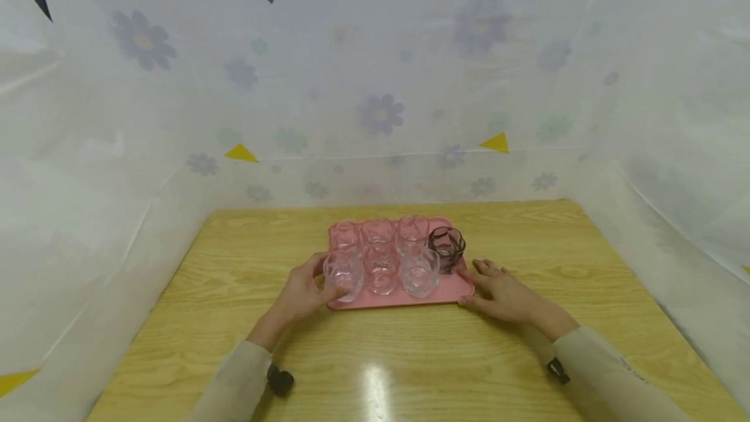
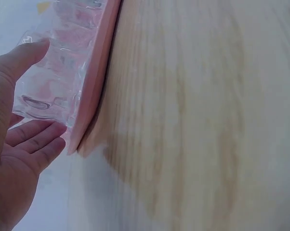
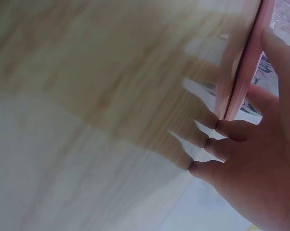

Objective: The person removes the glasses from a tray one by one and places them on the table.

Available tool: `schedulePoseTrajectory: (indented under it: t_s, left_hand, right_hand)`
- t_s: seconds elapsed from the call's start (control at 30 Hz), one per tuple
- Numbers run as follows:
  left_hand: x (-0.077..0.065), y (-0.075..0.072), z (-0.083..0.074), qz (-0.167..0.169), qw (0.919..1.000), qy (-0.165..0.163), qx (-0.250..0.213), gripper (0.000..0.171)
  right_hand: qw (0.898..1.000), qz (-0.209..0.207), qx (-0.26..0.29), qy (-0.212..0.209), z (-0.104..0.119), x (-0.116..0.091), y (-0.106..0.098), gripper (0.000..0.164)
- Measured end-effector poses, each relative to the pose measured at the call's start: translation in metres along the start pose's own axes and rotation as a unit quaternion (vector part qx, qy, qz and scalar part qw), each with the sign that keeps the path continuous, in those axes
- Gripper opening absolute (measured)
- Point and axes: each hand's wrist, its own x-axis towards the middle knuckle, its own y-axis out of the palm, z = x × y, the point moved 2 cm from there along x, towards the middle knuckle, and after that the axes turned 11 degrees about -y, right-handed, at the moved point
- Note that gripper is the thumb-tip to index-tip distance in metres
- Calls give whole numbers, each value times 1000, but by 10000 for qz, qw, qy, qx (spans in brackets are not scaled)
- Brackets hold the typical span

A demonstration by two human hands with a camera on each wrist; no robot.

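A pink tray (image 1: pixel 451 292) lies on the wooden table, bearing several clear glass cups in two rows and one dark-tinted glass cup (image 1: pixel 447 249) at its right end. My left hand (image 1: pixel 305 288) holds the front-left clear glass cup (image 1: pixel 344 273), thumb on the near side and fingers round the far side. In the left wrist view that cup (image 2: pixel 44 91) sits between thumb and fingers, right by the tray's rim (image 2: pixel 94 82). At the tray's right end, my right hand (image 1: pixel 504 295) has its thumb and index finger against the rim (image 3: pixel 248 72); the other fingertips (image 3: pixel 199 167) touch the table.
Next to the held cup stand another clear cup (image 1: pixel 382 270) and, further right, a third (image 1: pixel 420 272). More cups (image 1: pixel 377 232) line the tray's back. Pale flower-printed sheeting (image 1: pixel 381 70) encloses the wooden table (image 1: pixel 375 357) at the back and sides.
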Motion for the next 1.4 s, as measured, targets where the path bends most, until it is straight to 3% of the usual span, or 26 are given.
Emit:
schedulePoseTrajectory:
  t_s: [0.3,0.63,1.1,1.4]
  left_hand:
    - [-8,-17,1,-304,9993,-84,-178,76]
    - [-10,-41,21,-799,9966,180,-29,65]
    - [-4,-79,46,-1267,9911,-399,35,72]
    - [0,-100,63,-1737,9833,-447,311,68]
  right_hand:
    - [10000,-67,27,2,2,-1,0,75]
    - [10000,-63,3,11,2,-2,-2,75]
    - [10000,-61,31,-8,3,-1,-1,76]
    - [9999,-58,81,-15,2,-2,0,75]
